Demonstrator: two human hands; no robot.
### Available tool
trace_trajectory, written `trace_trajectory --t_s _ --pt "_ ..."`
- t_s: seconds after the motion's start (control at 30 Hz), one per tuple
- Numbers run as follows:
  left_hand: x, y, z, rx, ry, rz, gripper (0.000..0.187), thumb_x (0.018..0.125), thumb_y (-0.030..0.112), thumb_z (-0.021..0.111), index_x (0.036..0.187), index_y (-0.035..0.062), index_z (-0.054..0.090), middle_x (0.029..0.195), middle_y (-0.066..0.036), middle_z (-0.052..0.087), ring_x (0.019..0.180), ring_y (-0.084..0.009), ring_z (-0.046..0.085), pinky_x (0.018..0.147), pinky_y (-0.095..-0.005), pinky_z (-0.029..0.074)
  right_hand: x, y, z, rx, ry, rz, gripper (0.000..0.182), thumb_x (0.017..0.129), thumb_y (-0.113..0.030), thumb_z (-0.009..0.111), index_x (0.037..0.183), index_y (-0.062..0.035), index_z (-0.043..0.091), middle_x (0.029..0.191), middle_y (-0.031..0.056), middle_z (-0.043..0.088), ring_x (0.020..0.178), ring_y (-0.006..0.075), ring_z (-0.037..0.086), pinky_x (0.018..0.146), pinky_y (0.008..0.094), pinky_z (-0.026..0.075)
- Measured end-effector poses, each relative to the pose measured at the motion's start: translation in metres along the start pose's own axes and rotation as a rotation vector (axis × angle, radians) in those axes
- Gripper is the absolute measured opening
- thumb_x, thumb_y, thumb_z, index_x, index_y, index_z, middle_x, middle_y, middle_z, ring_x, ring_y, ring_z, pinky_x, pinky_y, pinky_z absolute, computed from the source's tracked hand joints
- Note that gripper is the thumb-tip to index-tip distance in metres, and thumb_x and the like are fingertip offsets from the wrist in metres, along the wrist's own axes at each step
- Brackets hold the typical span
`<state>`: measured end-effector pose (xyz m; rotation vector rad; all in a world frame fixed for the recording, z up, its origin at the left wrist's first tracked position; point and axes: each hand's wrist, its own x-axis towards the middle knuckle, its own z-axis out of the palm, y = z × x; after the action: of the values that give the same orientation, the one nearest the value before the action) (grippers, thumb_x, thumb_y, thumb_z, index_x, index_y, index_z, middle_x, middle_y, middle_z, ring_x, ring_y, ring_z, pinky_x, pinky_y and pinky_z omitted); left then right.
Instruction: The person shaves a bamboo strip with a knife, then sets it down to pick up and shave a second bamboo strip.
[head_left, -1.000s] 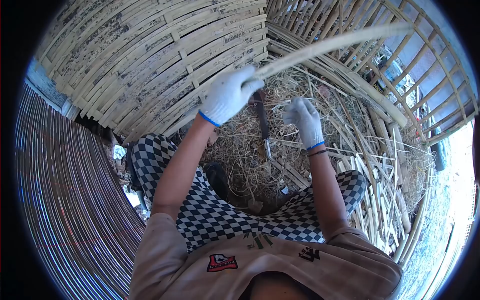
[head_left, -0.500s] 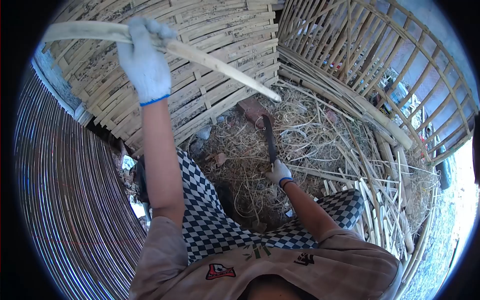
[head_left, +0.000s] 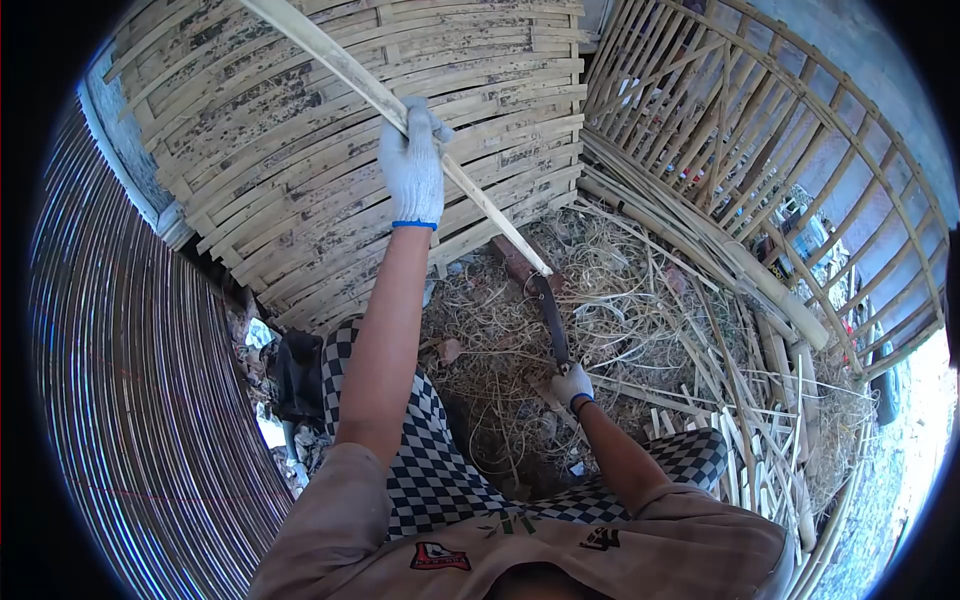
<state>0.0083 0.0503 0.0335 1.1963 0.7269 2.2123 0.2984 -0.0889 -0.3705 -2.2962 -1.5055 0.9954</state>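
Gripped in my gloved left hand (head_left: pixel 412 165) is a long pale bamboo strip (head_left: pixel 330 55), slanting from the top of the view down to the right. Its lower end meets the blade of a machete (head_left: pixel 552 318) close to a brownish wooden block (head_left: pixel 513 262) on the ground. My right hand (head_left: pixel 571 382), also in a white glove, is closed around the machete's handle low over the shavings. The blade points away from me, toward the block.
A woven bamboo panel (head_left: pixel 330 170) stands ahead on the left. Curly bamboo shavings (head_left: pixel 610 270) cover the ground. Bamboo poles (head_left: pixel 720 250) and cut strips (head_left: pixel 745 430) lie to the right, below a slatted bamboo frame (head_left: pixel 780 110). Corrugated sheeting (head_left: pixel 130 370) rises at the left.
My left hand has moved right and slightly down, swinging the strip steeper so its lower end has come to the machete blade. The right hand and machete sit slightly lower in view.
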Motion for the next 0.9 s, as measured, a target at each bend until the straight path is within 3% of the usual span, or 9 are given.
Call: trace_trajectory --t_s 0.1,0.13,0.2,0.3,0.37,0.5,0.63,0.83,0.9 --pt "-0.003 0.001 0.001 0.048 -0.001 -0.038 0.02 0.106 0.021 0.054 0.111 0.0023 0.06 0.08 -0.002 0.058 0.071 -0.0102 0.055 0.07 -0.0281 0.049 0.0 -0.004 -0.013 -0.002 -0.05 -0.044 0.061 0.08 -0.045 0.07 0.116 0.0037 0.065 0.11 0.0333 0.068 0.106 0.0431 0.068 0.093 0.0467 0.054" --pt "-0.003 0.001 0.001 0.076 -0.003 -0.043 0.021 0.106 0.021 0.054 0.111 0.0024 0.06 0.08 -0.002 0.058 0.071 -0.0102 0.055 0.07 -0.0282 0.049 0.01 0.006 -0.001 0.166 -0.085 -0.047 0.056 0.081 -0.044 0.069 0.111 0.0032 0.069 0.102 0.0303 0.071 0.098 0.0406 0.071 0.087 0.0445 0.056" --pt "-0.003 0.001 0.001 0.103 -0.014 -0.018 0.021 0.106 0.022 0.055 0.111 0.0025 0.06 0.079 -0.002 0.058 0.072 -0.0107 0.055 0.07 -0.0284 0.048 0.011 0.015 0.007 0.322 -0.088 -0.297 0.035 0.081 -0.034 0.076 0.088 -0.0007 0.065 0.076 0.0147 0.063 0.068 0.0271 0.063 0.062 0.0404 0.051" --pt "-0.005 -0.004 0.001 0.111 -0.05 0.016 0.022 0.106 0.023 0.054 0.111 0.0023 0.06 0.078 -0.002 0.058 0.072 -0.0109 0.055 0.07 -0.0289 0.048 -0.024 -0.006 -0.016 0.556 -0.189 -0.072 0.025 0.083 -0.019 0.074 0.07 -0.0041 0.059 0.059 0.0069 0.058 0.046 0.0211 0.057 0.044 0.0381 0.047" --pt "-0.008 -0.009 0.001 0.119 -0.066 0.026 0.023 0.106 0.023 0.054 0.11 0.0017 0.06 0.077 -0.003 0.058 0.071 -0.0115 0.055 0.07 -0.0293 0.048 -0.045 -0.018 -0.026 0.727 -0.174 0.088 0.023 0.084 -0.016 0.071 0.069 -0.0039 0.059 0.058 0.0075 0.058 0.044 0.0222 0.056 0.043 0.0377 0.047" --pt "-0.016 -0.017 0.003 0.18 -0.101 -0.036 0.024 0.105 0.024 0.055 0.11 0.0009 0.06 0.078 -0.003 0.06 0.071 -0.0118 0.055 0.07 -0.0293 0.048 -0.07 -0.039 -0.045 0.919 -0.113 -0.066 0.016 0.085 -0.014 0.065 0.087 -0.0005 0.056 0.065 0.0063 0.06 0.051 0.0195 0.061 0.047 0.036 0.049" --pt "-0.025 -0.016 0.008 0.146 -0.123 -0.038 0.025 0.104 0.023 0.058 0.111 -0.0004 0.061 0.079 -0.004 0.061 0.072 -0.0119 0.057 0.072 -0.0288 0.05 -0.066 -0.053 -0.048 0.813 0.149 -0.211 0.016 0.086 -0.013 0.066 0.089 -0.0033 0.055 0.066 0.0042 0.058 0.05 0.0157 0.057 0.045 0.0336 0.047" --pt "-0.007 0.014 0.002 -0.004 -0.117 -0.049 0.023 0.102 0.024 0.061 0.104 0.0005 0.062 0.081 -0.006 0.063 0.07 -0.0152 0.06 0.067 -0.0325 0.052 -0.074 -0.063 -0.078 0.804 0.1 -0.151 0.027 0.086 -0.024 0.074 0.093 -0.0035 0.058 0.068 0.0029 0.059 0.057 0.0146 0.058 0.052 0.0335 0.048" --pt "-0.002 0.033 0.006 -0.148 -0.1 -0.065 0.033 0.104 0.033 0.058 0.086 0.0055 0.055 0.068 -0.002 0.052 0.058 -0.0141 0.051 0.057 -0.0329 0.046 -0.078 -0.069 -0.078 0.706 0.183 -0.215 0.027 0.089 -0.027 0.074 0.091 -0.0038 0.059 0.069 0.002 0.059 0.056 0.0137 0.056 0.052 0.0334 0.046"
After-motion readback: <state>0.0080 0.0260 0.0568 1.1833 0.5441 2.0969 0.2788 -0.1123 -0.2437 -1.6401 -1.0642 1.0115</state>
